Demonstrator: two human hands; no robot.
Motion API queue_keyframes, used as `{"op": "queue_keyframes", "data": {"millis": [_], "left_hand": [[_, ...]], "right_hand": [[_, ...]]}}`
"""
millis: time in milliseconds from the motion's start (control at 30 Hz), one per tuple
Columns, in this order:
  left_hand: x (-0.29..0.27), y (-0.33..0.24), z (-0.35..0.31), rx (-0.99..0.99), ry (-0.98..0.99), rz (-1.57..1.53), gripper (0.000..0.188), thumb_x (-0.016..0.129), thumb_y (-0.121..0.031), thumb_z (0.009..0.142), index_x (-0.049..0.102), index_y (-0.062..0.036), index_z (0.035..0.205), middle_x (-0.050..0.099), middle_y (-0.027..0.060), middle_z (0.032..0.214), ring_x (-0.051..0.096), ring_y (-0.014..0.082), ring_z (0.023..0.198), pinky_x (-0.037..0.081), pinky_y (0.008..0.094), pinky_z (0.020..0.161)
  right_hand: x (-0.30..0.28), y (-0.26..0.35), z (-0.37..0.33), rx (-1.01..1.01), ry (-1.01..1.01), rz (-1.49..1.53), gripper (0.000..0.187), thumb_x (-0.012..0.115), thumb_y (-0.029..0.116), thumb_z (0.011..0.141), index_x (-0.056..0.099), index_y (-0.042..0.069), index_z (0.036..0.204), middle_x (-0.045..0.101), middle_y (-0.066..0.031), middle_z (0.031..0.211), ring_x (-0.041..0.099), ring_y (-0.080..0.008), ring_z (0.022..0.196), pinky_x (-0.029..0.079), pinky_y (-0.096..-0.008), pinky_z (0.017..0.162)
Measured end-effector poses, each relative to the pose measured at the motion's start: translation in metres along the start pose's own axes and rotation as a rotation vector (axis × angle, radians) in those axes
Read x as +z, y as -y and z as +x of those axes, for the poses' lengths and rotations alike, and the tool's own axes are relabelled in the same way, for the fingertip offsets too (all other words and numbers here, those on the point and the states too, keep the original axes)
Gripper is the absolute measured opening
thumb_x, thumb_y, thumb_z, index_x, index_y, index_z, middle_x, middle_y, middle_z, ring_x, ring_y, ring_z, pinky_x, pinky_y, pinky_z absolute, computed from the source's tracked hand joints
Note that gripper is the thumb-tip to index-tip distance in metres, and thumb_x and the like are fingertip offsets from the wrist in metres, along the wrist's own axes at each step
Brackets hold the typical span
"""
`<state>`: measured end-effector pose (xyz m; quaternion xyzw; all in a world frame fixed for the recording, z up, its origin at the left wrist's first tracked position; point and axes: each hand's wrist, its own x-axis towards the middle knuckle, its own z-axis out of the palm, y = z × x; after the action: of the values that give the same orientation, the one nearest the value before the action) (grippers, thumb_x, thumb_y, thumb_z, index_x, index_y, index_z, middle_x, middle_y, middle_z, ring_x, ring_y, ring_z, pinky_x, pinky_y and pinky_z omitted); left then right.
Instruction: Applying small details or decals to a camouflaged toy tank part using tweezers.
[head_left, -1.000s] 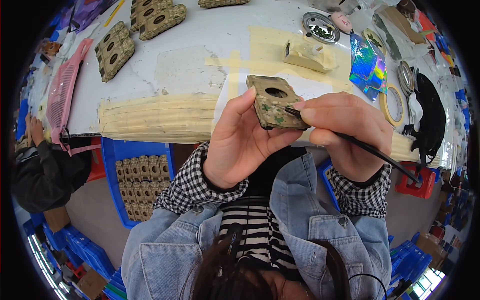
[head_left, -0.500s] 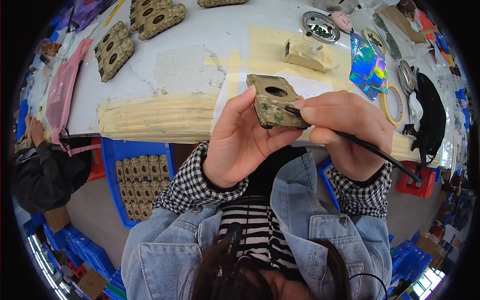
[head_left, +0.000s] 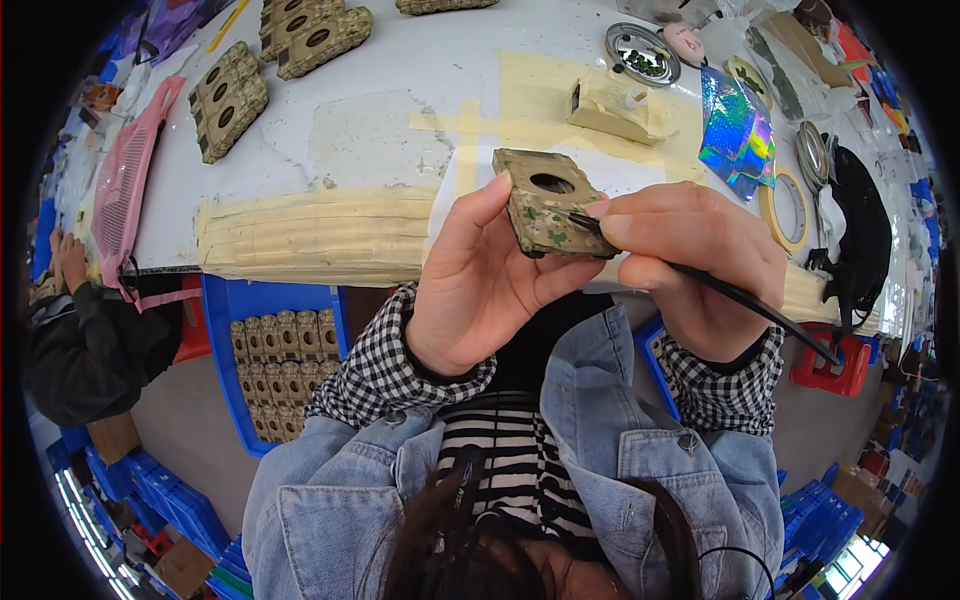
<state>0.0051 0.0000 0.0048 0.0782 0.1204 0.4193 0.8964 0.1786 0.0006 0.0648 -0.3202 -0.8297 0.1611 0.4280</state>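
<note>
Little has shifted: right fingers (head_left: 655, 228) pinch black tweezers (head_left: 750, 299), left fingers (head_left: 484, 206) camouflage casing (head_left: 540, 212); beige block (head_left: 610, 112), tape roll (head_left: 769, 218) nearby.

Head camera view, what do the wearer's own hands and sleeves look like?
The left hand and right hand wear no gloves. Black-and-white checked cuffs show at both wrists, with dark inner edges, extending from light blue denim sleeves.

Bright even light, glare on iridescent sheet (head_left: 735, 135), strip lights (head_left: 88, 532) lower left, bowed edges, black corners
</note>
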Motion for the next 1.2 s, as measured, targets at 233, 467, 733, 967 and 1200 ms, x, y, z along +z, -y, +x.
{"op": "queue_keyframes", "data": {"millis": [233, 467, 733, 967, 1200], "left_hand": [[0.0, 0.0, 0.0, -0.004, 0.009, 0.004, 0.05, 0.033, -0.038, 0.094, 0.037, 0.0001, 0.127, 0.05, 0.0146, 0.12, 0.055, 0.0241, 0.107, 0.049, 0.0371, 0.09], [-0.003, 0.0, 0.0, -0.003, 0.053, -0.053, 0.05, 0.033, -0.037, 0.094, 0.038, 0.0005, 0.126, 0.051, 0.0153, 0.12, 0.054, 0.0245, 0.107, 0.048, 0.0379, 0.091], [-0.009, 0.0, 0.002, -0.025, 0.138, -0.174, 0.05, 0.033, -0.037, 0.094, 0.037, 0.0008, 0.126, 0.051, 0.0155, 0.12, 0.055, 0.0253, 0.107, 0.047, 0.0388, 0.092], [-0.009, 0.001, 0.002, -0.014, 0.124, -0.159, 0.05, 0.033, -0.037, 0.094, 0.037, 0.0008, 0.126, 0.051, 0.0157, 0.12, 0.055, 0.0248, 0.106, 0.048, 0.0381, 0.092], [-0.009, 0.001, 0.002, -0.013, 0.141, -0.141, 0.05, 0.033, -0.037, 0.094, 0.038, 0.001, 0.126, 0.05, 0.0166, 0.122, 0.055, 0.0245, 0.106, 0.048, 0.0376, 0.092]], "right_hand": [[0.0, -0.002, -0.001, -0.012, -0.011, 0.023, 0.02, 0.072, 0.009, 0.067, 0.064, 0.0, 0.083, 0.065, -0.0099, 0.08, 0.064, -0.0251, 0.074, 0.052, -0.0311, 0.066], [0.001, -0.001, -0.003, 0.016, -0.038, 0.075, 0.021, 0.072, 0.008, 0.068, 0.064, -0.001, 0.085, 0.065, -0.0107, 0.082, 0.064, -0.0256, 0.075, 0.052, -0.0315, 0.068], [0.002, -0.005, -0.008, 0.046, -0.113, 0.191, 0.021, 0.071, 0.009, 0.071, 0.063, -0.003, 0.086, 0.065, -0.0128, 0.084, 0.064, -0.0255, 0.076, 0.051, -0.0302, 0.069], [0.001, -0.008, -0.006, 0.012, -0.029, 0.138, 0.022, 0.066, 0.015, 0.079, 0.062, -0.004, 0.088, 0.065, -0.016, 0.084, 0.062, -0.0239, 0.077, 0.049, -0.0301, 0.068], [0.001, -0.006, -0.004, 0.047, -0.009, 0.131, 0.019, 0.066, 0.011, 0.078, 0.063, -0.004, 0.088, 0.066, -0.0146, 0.084, 0.062, -0.0227, 0.076, 0.048, -0.0294, 0.067]]}}
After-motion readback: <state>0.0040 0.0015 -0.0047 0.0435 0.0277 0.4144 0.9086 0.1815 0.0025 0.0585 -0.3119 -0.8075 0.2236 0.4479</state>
